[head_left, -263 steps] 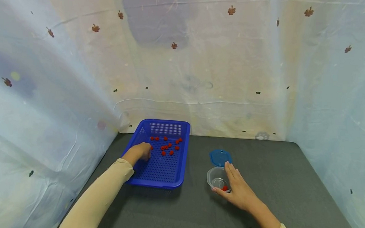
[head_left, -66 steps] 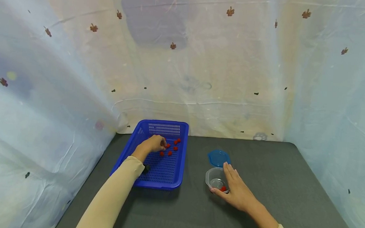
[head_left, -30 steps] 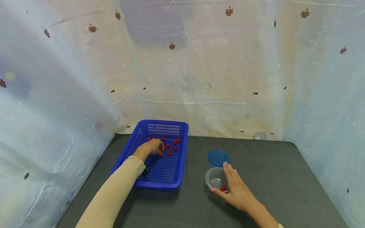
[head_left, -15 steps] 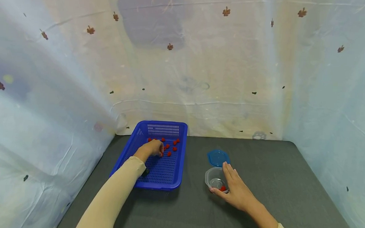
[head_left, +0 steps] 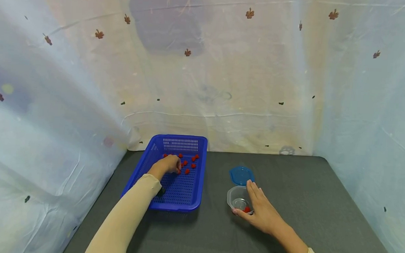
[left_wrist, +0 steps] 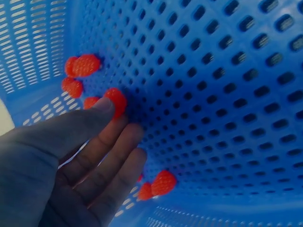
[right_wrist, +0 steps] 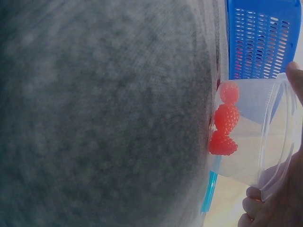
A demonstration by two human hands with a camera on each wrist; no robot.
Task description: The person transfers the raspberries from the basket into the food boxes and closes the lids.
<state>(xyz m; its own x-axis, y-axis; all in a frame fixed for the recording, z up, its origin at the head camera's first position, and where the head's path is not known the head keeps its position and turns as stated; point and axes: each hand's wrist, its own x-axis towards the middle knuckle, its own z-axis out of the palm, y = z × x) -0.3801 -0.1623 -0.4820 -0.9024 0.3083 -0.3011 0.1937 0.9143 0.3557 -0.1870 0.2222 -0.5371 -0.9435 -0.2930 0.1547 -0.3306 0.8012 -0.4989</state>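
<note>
In the blue plastic basket (head_left: 198, 187), my left hand (head_left: 167, 166) pinches a red raspberry (left_wrist: 118, 100) between thumb and fingers, close to the perforated floor. Several other raspberries (head_left: 193, 165) lie scattered around it; the left wrist view shows some (left_wrist: 85, 65) beyond the thumb and a pair (left_wrist: 163, 183) below the fingers. On the right, my right hand (head_left: 264, 214) holds a clear plastic container (head_left: 233, 197) by its rim, thumb on the near side and fingers on the far side. Raspberries (right_wrist: 226, 118) sit on the container's bottom, partly hidden by the hand in the head view.
A blue lid (head_left: 242, 175) lies flat on the dark grey table (head_left: 308, 201) just behind the container. The basket stands to the left, near the table's back edge. Pale patterned sheeting (head_left: 218, 77) closes off the back and both sides.
Since the earliest frame my left hand has moved right in the basket. Over the last two seconds it came slightly nearer, down to a raspberry, and then stayed there. The right hand keeps its place.
</note>
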